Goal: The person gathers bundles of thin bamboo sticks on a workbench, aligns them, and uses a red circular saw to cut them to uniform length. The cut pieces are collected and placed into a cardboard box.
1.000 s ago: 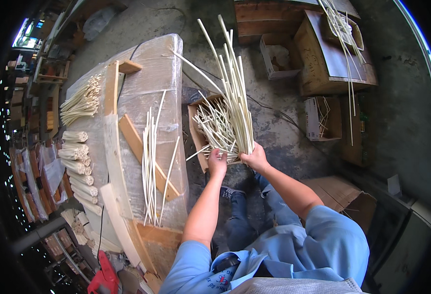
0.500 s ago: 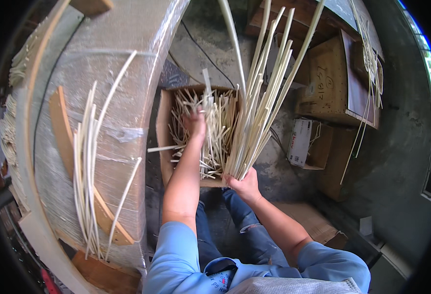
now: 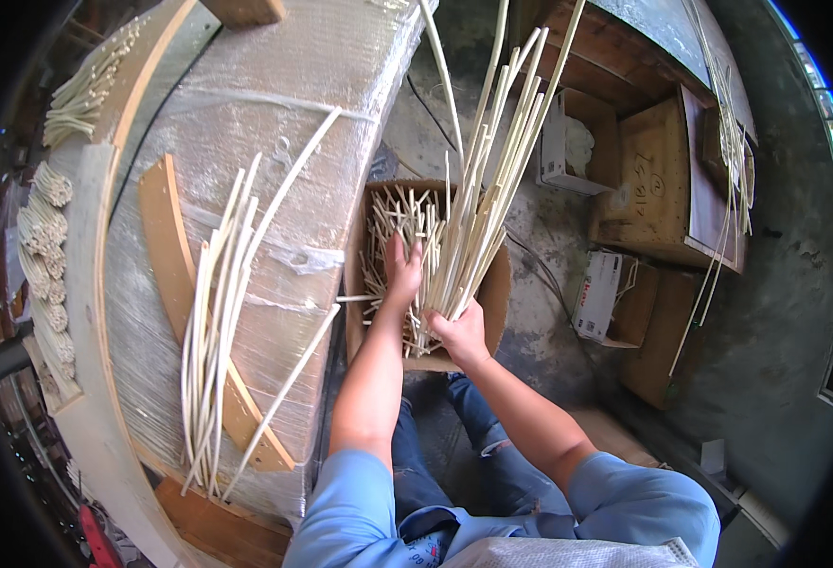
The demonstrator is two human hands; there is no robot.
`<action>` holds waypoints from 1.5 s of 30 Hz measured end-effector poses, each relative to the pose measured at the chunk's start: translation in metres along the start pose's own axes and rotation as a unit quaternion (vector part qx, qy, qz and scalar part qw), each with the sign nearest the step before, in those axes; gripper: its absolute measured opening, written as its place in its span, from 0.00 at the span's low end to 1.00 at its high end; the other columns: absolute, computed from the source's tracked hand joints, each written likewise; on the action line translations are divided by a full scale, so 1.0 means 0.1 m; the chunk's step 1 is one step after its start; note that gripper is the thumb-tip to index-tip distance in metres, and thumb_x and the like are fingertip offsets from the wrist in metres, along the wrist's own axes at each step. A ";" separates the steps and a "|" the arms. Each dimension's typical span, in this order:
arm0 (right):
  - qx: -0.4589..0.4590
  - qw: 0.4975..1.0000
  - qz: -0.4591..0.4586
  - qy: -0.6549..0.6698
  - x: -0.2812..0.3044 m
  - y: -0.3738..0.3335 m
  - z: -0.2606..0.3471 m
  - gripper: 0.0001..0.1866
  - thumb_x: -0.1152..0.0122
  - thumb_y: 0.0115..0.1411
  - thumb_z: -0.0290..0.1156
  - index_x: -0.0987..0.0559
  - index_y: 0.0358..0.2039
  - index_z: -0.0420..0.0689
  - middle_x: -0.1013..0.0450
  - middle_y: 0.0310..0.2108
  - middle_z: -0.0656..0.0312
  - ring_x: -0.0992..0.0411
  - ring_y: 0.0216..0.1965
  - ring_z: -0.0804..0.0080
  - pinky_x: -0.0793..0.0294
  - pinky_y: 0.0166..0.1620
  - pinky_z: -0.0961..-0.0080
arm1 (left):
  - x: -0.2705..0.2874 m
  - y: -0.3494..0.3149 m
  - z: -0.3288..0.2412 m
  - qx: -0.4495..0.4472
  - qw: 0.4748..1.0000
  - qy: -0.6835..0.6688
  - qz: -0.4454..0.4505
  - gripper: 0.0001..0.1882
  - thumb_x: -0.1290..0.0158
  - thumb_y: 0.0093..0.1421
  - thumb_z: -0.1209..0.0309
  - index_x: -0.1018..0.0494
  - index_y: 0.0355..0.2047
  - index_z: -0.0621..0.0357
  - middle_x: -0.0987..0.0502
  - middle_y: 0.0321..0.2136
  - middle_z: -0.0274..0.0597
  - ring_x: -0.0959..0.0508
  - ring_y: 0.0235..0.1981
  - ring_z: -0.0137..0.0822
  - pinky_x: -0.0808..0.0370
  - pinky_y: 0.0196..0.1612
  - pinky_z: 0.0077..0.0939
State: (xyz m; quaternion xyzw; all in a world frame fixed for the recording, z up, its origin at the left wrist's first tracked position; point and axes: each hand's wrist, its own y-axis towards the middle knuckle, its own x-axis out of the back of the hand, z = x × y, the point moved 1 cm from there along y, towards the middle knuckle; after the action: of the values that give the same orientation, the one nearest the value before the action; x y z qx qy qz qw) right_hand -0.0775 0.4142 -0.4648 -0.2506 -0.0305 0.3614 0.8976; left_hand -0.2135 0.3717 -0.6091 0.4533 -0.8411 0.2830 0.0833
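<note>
A plastic-wrapped worktop (image 3: 246, 123) fills my left; just beside it, an open cardboard box (image 3: 500, 293) is crowded with short pale sticks (image 3: 388, 213); over it slants a bundle of long sticks (image 3: 478, 218), its lower end enclosed in my right hand (image 3: 464, 333); my left hand (image 3: 404, 273), fingers partly curled, is among the short pieces, gripping some or none, I cannot tell; the work looks partway along, with one bundle in hand and loose sticks (image 3: 222, 322) left untouched on the worktop; I count roughly eight grouped there, one lying apart; the boxed pieces defy counting.
</note>
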 end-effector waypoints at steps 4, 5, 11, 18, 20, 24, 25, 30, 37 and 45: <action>0.016 0.997 -0.031 0.065 -0.42 0.30 -0.04 0.16 0.30 0.52 0.27 0.21 0.41 0.39 0.22 0.32 0.66 0.25 0.34 0.80 0.23 0.39 0.75 | 0.63 -0.26 -0.03 0.049 0.998 0.013 -0.030 0.31 0.55 0.75 0.50 0.34 0.68 0.59 0.44 0.73 0.60 0.46 0.75 0.53 0.48 0.75 0.44; 0.023 0.997 -0.040 0.055 -0.50 0.38 -0.14 0.16 0.30 0.52 0.27 0.21 0.41 0.39 0.21 0.32 0.66 0.25 0.34 0.79 0.23 0.38 0.76 | 0.79 -0.30 -0.16 0.058 0.996 -0.066 -0.030 0.33 0.55 0.74 0.48 0.35 0.69 0.58 0.41 0.72 0.57 0.44 0.74 0.50 0.47 0.74 0.43; 0.069 0.994 -0.063 0.065 -0.95 0.72 -0.33 0.24 0.27 0.52 0.32 0.22 0.48 0.38 0.19 0.36 0.59 0.22 0.38 0.73 0.22 0.44 0.71 | 1.13 -0.31 -1.04 -0.121 0.950 -0.271 0.099 0.43 0.43 0.68 0.48 0.43 0.71 0.66 0.32 0.66 0.51 0.32 0.67 0.41 0.37 0.69 0.39; 0.067 0.996 -0.056 0.003 -1.01 0.83 -0.58 0.28 0.23 0.52 0.36 0.23 0.50 0.37 0.19 0.38 0.53 0.20 0.40 0.67 0.21 0.46 0.67 | 0.95 -0.04 -1.16 -0.124 0.967 -0.211 0.063 0.53 0.25 0.52 0.54 0.40 0.69 0.68 0.22 0.54 0.50 0.22 0.53 0.38 0.27 0.59 0.35; 0.063 0.997 -0.051 -0.008 -0.97 0.80 -0.65 0.27 0.23 0.51 0.36 0.23 0.49 0.37 0.18 0.39 0.52 0.19 0.40 0.64 0.21 0.47 0.65 | 0.91 0.08 -1.26 -0.148 0.974 -0.164 0.047 0.53 0.25 0.52 0.55 0.40 0.69 0.68 0.21 0.53 0.49 0.22 0.52 0.37 0.26 0.58 0.33; 0.044 0.997 -0.056 -0.026 -0.93 0.75 -0.67 0.26 0.24 0.51 0.35 0.23 0.47 0.38 0.18 0.38 0.51 0.18 0.39 0.62 0.21 0.48 0.65 | 0.77 0.24 -1.54 -0.151 0.978 -0.136 0.048 0.44 0.24 0.50 0.55 0.31 0.61 0.61 0.20 0.46 0.44 0.21 0.46 0.37 0.26 0.53 0.33; 0.044 0.997 -0.061 -0.020 -0.94 0.77 -0.66 0.25 0.25 0.51 0.34 0.23 0.47 0.38 0.18 0.37 0.50 0.18 0.39 0.62 0.21 0.48 0.65 | 0.73 0.26 -1.59 -0.162 0.977 -0.137 0.024 0.37 0.24 0.50 0.58 0.27 0.56 0.60 0.19 0.44 0.44 0.20 0.43 0.37 0.24 0.51 0.34; 0.013 0.998 -0.024 -0.052 -0.90 0.98 -0.73 0.33 0.25 0.51 0.33 0.27 0.57 0.41 0.22 0.50 0.47 0.22 0.51 0.54 0.25 0.56 0.62 | 0.62 0.37 -1.69 -0.121 0.991 -0.024 -0.046 0.22 0.31 0.54 0.67 0.22 0.46 0.63 0.16 0.35 0.46 0.17 0.36 0.39 0.22 0.45 0.36; -0.106 0.951 0.192 -0.217 -0.22 0.94 0.30 0.39 0.26 0.57 0.40 0.29 0.66 0.40 0.25 0.59 0.46 0.26 0.60 0.58 0.28 0.63 0.64 | 0.58 0.23 -1.10 -0.045 0.993 0.038 -0.100 0.16 0.36 0.55 0.70 0.20 0.42 0.65 0.15 0.33 0.52 0.14 0.35 0.46 0.21 0.42 0.39; 0.179 0.964 0.195 0.024 -0.07 1.49 1.62 0.60 0.14 0.43 0.48 0.39 0.70 0.39 0.31 0.65 0.50 0.35 0.67 0.61 0.39 0.69 0.61 | 0.41 0.06 -0.94 -0.118 0.991 0.029 -0.061 0.20 0.40 0.56 0.70 0.24 0.48 0.66 0.18 0.43 0.58 0.18 0.45 0.56 0.24 0.50 0.45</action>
State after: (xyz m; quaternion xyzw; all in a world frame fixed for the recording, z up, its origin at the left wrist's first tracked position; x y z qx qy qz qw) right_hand -0.2150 0.5702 -0.3933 -0.0955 0.1054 0.5234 0.8402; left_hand -0.2527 0.3972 -0.5178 0.4825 -0.8365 0.1893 0.1779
